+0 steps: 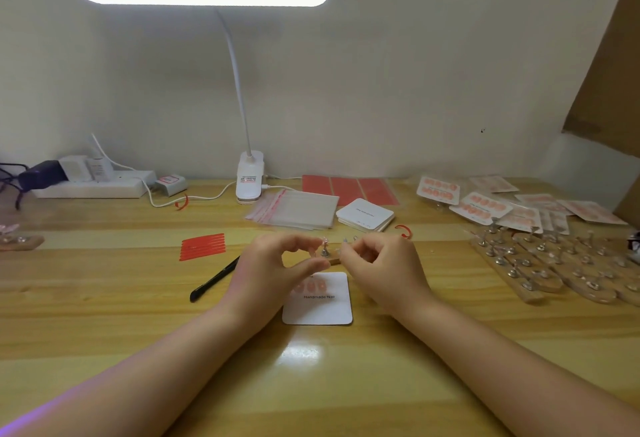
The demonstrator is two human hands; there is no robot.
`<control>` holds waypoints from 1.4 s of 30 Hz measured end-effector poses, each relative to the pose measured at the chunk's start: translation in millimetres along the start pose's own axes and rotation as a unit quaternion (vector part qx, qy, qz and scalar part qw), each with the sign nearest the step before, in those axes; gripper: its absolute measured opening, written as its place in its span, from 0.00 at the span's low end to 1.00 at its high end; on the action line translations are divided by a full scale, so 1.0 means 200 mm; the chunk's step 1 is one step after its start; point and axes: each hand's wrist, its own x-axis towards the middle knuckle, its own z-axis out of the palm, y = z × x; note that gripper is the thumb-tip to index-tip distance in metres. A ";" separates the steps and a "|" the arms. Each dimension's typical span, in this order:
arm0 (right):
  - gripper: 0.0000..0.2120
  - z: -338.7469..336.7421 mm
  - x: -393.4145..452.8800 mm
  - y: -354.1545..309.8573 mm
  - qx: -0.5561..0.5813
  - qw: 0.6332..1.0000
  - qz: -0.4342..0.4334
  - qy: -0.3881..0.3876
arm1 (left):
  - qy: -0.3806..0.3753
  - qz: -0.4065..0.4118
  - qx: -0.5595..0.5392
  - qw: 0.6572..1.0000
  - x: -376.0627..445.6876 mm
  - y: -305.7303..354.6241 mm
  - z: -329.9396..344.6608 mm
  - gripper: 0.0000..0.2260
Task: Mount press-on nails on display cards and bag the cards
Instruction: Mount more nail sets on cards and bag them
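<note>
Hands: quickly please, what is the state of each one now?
Left hand: fingers curled in a pinch near the small nail stand; contents cannot be told.
Right hand: curled, fingertips pinched; contents cannot be told.

On the surface (104,298) a display card (322,308) lies nearest, a pen (214,279) to its left. Behind it lie bags (298,209) and stacked cards (365,218). Bagged cards (481,208) and nail stands (554,263) lie far right.

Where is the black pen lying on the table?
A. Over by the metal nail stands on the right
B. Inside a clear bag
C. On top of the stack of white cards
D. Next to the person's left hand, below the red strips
D: the black pen lies on the table just left of the left hand, below the red strips.
</note>
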 end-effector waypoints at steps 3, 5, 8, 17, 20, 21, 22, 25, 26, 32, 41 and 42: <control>0.14 -0.01 -0.03 -0.05 0.141 0.985 0.019 -0.097 | 0.023 0.062 0.003 0.998 -0.01 0.02 0.00 0.11; 0.12 -0.01 -0.04 -0.07 0.163 0.975 0.029 -0.147 | 0.028 0.090 0.030 0.995 -0.02 0.02 0.00 0.12; 0.08 -0.02 -0.03 -0.08 0.180 0.967 0.042 -0.175 | 0.034 0.100 0.058 0.993 -0.02 0.02 0.00 0.12; 0.06 -0.05 0.01 -0.07 0.252 0.941 0.130 -0.184 | 0.013 0.121 0.050 0.991 -0.03 0.04 0.01 0.14; 0.09 -0.06 0.02 -0.06 0.301 0.927 0.137 -0.178 | 0.027 0.154 0.051 0.986 -0.02 0.06 0.01 0.09; 0.10 -0.06 0.02 -0.06 0.308 0.925 0.135 -0.179 | 0.029 0.166 0.052 0.984 -0.02 0.06 0.01 0.08; 0.10 -0.06 0.02 -0.06 0.308 0.925 0.130 -0.182 | 0.031 0.173 0.054 0.983 -0.02 0.07 0.01 0.08; 0.13 -0.06 0.02 -0.06 0.298 0.928 0.116 -0.190 | 0.035 0.161 0.045 0.985 -0.02 0.06 0.01 0.06; 0.14 -0.06 0.02 -0.06 0.295 0.929 0.114 -0.192 | 0.035 0.148 0.037 0.988 -0.02 0.05 0.01 0.06; 0.14 -0.05 0.01 -0.05 0.241 0.947 0.091 -0.190 | 0.021 0.140 0.017 0.990 -0.04 0.06 0.01 0.10; 0.13 -0.02 -0.02 -0.04 0.144 0.980 0.027 -0.136 | 0.029 0.119 0.028 0.992 -0.03 0.04 0.01 0.06; 0.13 -0.02 -0.02 -0.04 0.147 0.979 0.027 -0.140 | 0.025 0.115 0.031 0.993 -0.03 0.04 0.01 0.07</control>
